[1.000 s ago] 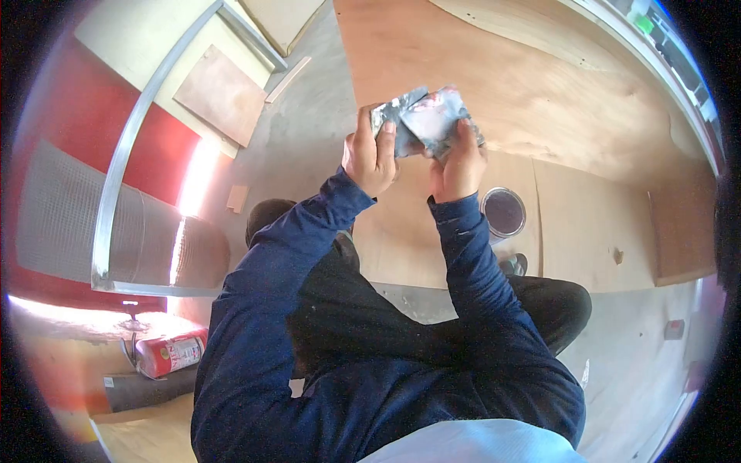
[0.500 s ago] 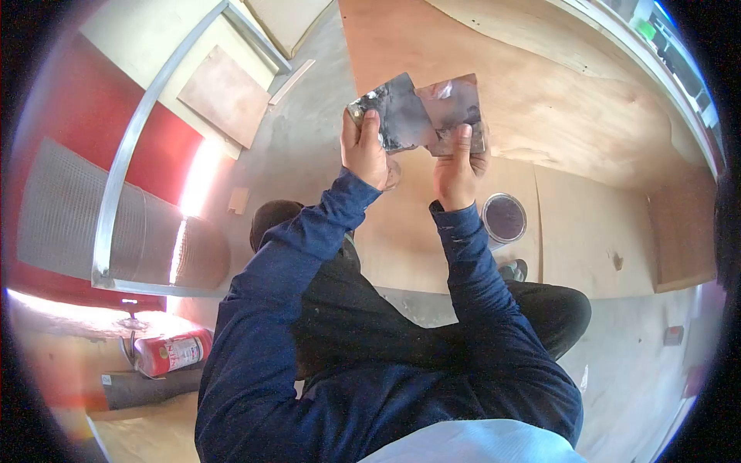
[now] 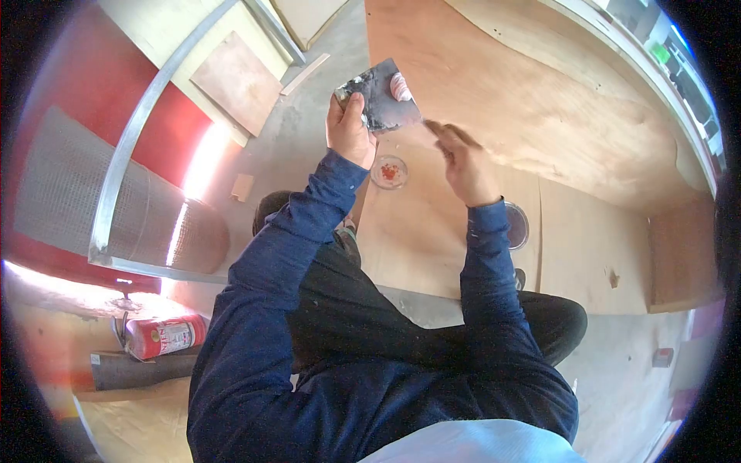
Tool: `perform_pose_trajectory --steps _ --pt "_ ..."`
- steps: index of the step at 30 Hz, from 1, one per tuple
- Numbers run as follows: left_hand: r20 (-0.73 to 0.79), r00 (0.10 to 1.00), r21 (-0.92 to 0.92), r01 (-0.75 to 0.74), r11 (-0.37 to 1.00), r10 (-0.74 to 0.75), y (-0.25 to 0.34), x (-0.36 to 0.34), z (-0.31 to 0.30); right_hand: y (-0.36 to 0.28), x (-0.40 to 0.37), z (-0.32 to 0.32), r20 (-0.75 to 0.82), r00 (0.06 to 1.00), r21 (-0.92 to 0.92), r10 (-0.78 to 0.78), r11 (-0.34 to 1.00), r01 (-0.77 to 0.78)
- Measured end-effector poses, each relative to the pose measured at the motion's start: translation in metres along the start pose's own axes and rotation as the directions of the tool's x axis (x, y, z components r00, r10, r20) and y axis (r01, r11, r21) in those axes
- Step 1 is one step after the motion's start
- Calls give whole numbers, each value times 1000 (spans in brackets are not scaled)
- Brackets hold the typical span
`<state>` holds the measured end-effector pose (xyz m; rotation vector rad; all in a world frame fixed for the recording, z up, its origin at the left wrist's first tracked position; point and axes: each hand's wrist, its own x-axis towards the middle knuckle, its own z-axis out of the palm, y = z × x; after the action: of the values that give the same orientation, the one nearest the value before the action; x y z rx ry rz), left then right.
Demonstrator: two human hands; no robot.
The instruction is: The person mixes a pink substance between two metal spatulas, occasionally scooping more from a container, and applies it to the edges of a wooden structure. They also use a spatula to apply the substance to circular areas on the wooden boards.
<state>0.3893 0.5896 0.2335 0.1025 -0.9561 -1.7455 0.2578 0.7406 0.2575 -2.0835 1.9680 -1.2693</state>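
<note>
My left hand [image 3: 351,135] grips a flat square metal putty spreader [image 3: 386,104], thumb on top. Dark smears mark its face, and a pale pink dollop of paste [image 3: 400,87] sits near its far right corner. Close to that spreader's right edge, my right hand [image 3: 469,174] is closed on a second spreader, turned nearly edge-on so little of its face shows. Below the hands, a small clear round dish [image 3: 388,172] with red bits in it rests on the plywood. A round tin [image 3: 515,225] of dark contents stands partly hidden behind my right sleeve.
Plywood sheets [image 3: 587,239] lie ahead and to the right, with a raised wooden side at far right. A metal frame [image 3: 127,147] and a rolled mesh [image 3: 116,185] are on the left. A red fire extinguisher [image 3: 166,337] lies at lower left.
My right hand has drawn away from the left one and tilted its spreader edge-on. A pink dollop now shows on the left spreader. The clear dish has come into fuller view.
</note>
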Motion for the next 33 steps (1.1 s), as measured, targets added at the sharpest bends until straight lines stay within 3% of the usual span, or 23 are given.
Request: perform_pose_trajectory --steps 2,3,5,6,7,8,10,11,15,18,22,23,25,26,29,30,32,33 --pt "-6 1000 9 9 1000 -9 -1 4 -6 13 3 0 -340 929 -54 -148 989 137" --pt "-50 998 45 -36 998 38 -2 3 0 8 4 -5 -384 914 -146 -128 986 77" --pt "-90 994 80 -60 995 68 -1 -2 0 -9 5 -4 -385 901 -252 -198 962 104" --pt "-63 991 243 -101 965 120 0 -2 2 -14 6 -6 -386 878 -361 -284 922 139" --pt "-28 985 397 -143 906 168 1 -4 5 -4 3 3 -307 919 -374 -247 919 122" --pt "-25 986 396 -141 907 164 0 -8 7 -2 0 -1 -309 919 -376 -244 919 117" --pt "14 994 645 -94 758 112 12 -18 17 -18 0 -14 -341 903 -376 -261 918 124" --pt "82 987 624 -160 765 139 10 -18 15 -22 -1 -15 -354 897 -371 -264 920 125" --pt "119 986 667 -168 726 118 15 -24 24 -14 2 -11 -353 909 -346 -221 934 93" --pt "130 978 649 -207 732 161 11 -22 21 -24 4 -16 -487 820 -359 -302 925 128" --pt "85 994 538 -107 836 72 6 -18 17 -10 -1 -13 -373 875 -401 -310 904 150" --pt "81 994 539 -111 835 80 2 -14 14 -11 1 -10 -436 850 -302 -295 938 170" --pt "14 998 209 57 976 -62 -2 -12 13 -15 2 -1 -416 873 -199 -254 962 185" --pt "17 998 210 58 976 -63 -2 -12 12 -13 4 2 -388 893 -103 -229 973 205" --pt "44 998 44 39 998 -41 3 -10 20 25 1 17 -392 895 -61 -211 977 203" --pt "29 995 -37 98 995 -97 9 -9 20 27 2 14 -389 906 3 -167 983 183" --pt "18 987 -109 161 981 -160 16 -11 22 32 -2 2 -365 914 -90 -179 984 157" --pt "-23 996 -37 85 996 -86 17 -10 24 27 1 -3 -338 921 -188 -192 973 134"
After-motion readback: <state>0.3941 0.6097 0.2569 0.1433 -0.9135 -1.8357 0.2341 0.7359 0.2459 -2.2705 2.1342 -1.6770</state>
